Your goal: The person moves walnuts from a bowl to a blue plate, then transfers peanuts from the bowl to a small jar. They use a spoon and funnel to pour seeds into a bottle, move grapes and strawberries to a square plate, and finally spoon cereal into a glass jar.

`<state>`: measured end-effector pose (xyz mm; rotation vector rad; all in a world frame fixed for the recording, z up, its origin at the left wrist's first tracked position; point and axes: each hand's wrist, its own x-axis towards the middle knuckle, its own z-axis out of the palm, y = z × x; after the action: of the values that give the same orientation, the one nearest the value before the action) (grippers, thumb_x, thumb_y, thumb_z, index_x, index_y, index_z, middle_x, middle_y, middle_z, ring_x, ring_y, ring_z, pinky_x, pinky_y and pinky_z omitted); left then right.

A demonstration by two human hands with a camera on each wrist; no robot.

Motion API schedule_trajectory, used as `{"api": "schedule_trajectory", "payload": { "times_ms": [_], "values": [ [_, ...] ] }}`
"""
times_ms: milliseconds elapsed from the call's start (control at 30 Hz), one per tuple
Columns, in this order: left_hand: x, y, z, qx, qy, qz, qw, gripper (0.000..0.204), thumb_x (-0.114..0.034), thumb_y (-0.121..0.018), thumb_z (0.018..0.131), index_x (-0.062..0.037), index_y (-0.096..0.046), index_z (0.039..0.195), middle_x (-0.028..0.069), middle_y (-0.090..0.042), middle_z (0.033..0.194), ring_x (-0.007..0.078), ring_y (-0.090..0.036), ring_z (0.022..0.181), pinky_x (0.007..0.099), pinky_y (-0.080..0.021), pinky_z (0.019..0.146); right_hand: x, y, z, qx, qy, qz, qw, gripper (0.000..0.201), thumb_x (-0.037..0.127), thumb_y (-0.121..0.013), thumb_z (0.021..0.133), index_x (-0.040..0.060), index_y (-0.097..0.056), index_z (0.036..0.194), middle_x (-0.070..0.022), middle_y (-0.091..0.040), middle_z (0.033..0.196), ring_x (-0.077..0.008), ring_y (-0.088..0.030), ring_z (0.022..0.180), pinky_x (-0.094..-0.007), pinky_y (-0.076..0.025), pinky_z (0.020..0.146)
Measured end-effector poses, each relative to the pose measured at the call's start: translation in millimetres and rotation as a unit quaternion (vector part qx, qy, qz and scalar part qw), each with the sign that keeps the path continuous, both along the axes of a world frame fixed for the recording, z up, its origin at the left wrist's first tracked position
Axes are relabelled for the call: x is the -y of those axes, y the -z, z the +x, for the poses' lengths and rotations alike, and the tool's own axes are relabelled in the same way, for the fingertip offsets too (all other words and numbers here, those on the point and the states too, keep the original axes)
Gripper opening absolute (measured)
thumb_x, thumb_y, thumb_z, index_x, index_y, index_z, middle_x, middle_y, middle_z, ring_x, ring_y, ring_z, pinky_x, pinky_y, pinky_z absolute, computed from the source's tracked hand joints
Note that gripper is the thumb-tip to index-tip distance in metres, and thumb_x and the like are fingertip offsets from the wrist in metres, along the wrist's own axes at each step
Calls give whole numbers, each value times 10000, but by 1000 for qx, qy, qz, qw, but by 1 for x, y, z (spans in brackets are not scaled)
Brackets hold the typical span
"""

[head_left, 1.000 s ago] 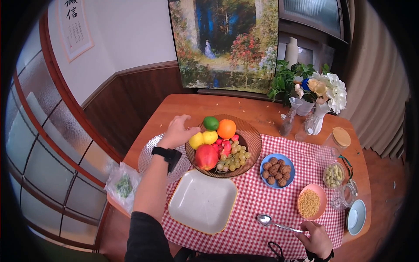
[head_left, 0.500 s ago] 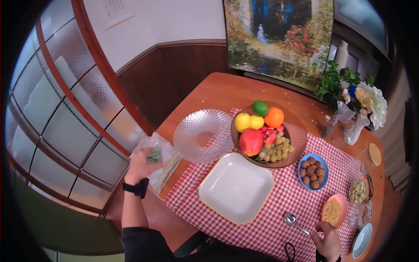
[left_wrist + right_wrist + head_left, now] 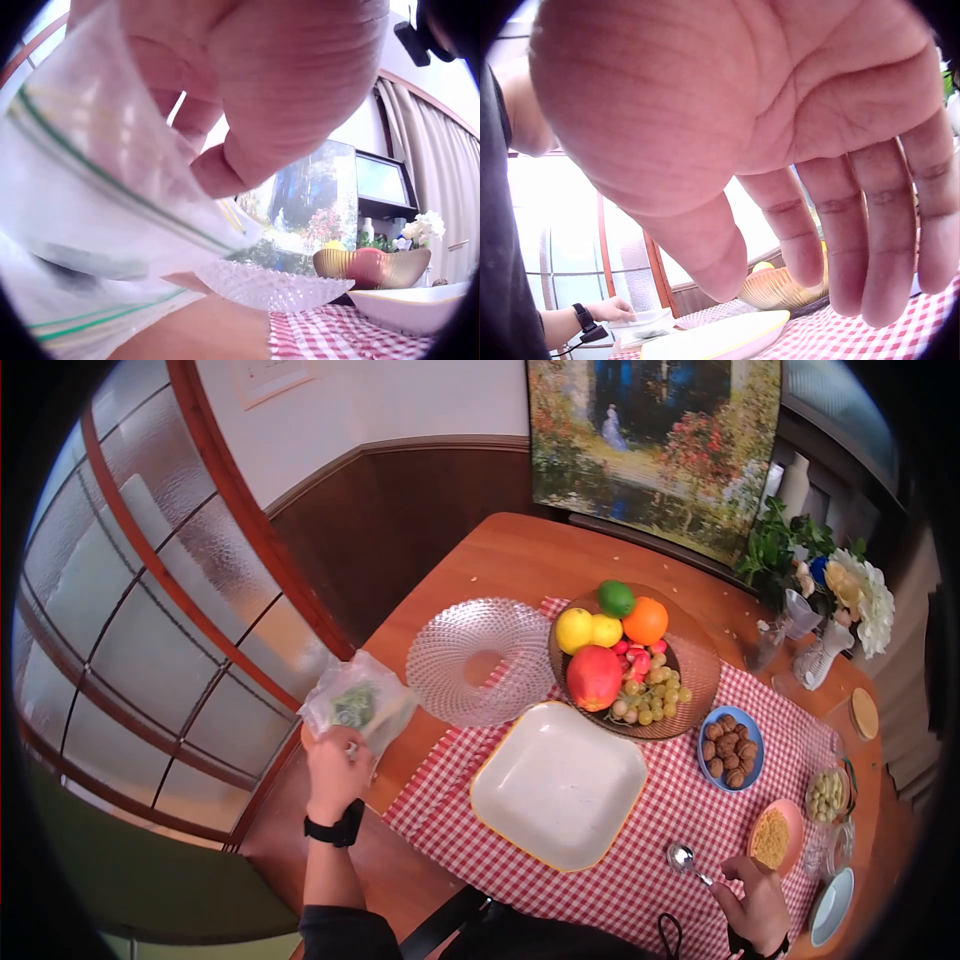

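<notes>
At the table's left corner, my left hand (image 3: 338,770) pinches the near edge of a clear zip bag (image 3: 385,725) with green leafy contents. The bag's green-striped zip strip (image 3: 127,184) crosses in front of the fingers in the left wrist view, hiding part of the grip. Over the tablecloth at the front right, my right hand (image 3: 757,905) hangs with loose, slightly spread fingers (image 3: 840,255) and holds nothing. Close by its fingertips is the handle of a metal spoon (image 3: 682,857), which lies on the cloth.
A rectangular white dish (image 3: 560,790) stands centrally on the checked tablecloth (image 3: 450,810). Behind it are a clear glass bowl (image 3: 450,660) and an amber fruit bowl (image 3: 705,680). Walnuts in a blue bowl (image 3: 732,785), a pink bowl (image 3: 795,820) and a pale blue bowl (image 3: 832,908) stand to the right.
My left hand has moved from beside the fruit bowl to the zip bag and taken hold of its edge. The head view has swung left. My right hand stays near the spoon.
</notes>
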<state>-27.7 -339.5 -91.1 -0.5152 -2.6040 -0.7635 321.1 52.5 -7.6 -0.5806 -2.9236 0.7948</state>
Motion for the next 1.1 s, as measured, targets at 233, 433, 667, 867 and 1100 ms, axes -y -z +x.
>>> {"api": "schedule_trajectory", "payload": {
  "times_ms": [233, 433, 667, 867, 1100],
  "values": [
    [-15, -65, 12, -201, -24, 123, 972, 42, 15, -543, 856, 42, -571, 839, 123, -583, 811, 231, -544, 717, 313, -449, 691, 3, 3, 1, -1, 33, -10, 999, 231, 157, -701, 765, -2, -606, 903, -177, -623, 789, -353, -615, 713, -414, -488, 644],
    [-42, -109, 37, -202, 93, 230, 947, 59, 5, -539, 876, 44, -560, 915, 105, -577, 930, 174, -532, 823, 280, -423, 769, 1, 0, -2, 10, -15, -18, 1000, 280, 175, -701, 780, 21, -611, 997, -169, -626, 800, -337, -623, 724, -390, -503, 641],
    [-140, -119, 42, 24, 329, 468, 820, 67, -59, -524, 884, -2, -526, 920, 93, -574, 956, 132, -532, 849, 256, -424, 788, 2, -11, -35, -91, -2, -197, 976, 488, 193, -655, 852, -12, -464, 1251, -178, -588, 1055, -259, -619, 943, -346, -503, 792],
    [-238, -103, 67, 239, 503, 551, 621, 108, -77, -477, 934, -8, -505, 1013, 88, -595, 1005, 124, -560, 891, 277, -457, 814, -20, 11, -70, -329, -70, -437, 834, 557, 228, -475, 967, 36, -223, 1426, -99, -377, 1364, -188, -451, 1187, -335, -447, 909],
    [-287, -90, 93, 468, 401, 621, 485, 158, -138, -441, 979, -29, -524, 1057, 48, -609, 982, 108, -596, 879, 279, -495, 791, -36, 15, -64, -348, 85, -424, 831, 339, 258, -430, 995, 20, -504, 1225, 11, -581, 1033, -75, -533, 911, -249, -451, 790]
  ]
}}
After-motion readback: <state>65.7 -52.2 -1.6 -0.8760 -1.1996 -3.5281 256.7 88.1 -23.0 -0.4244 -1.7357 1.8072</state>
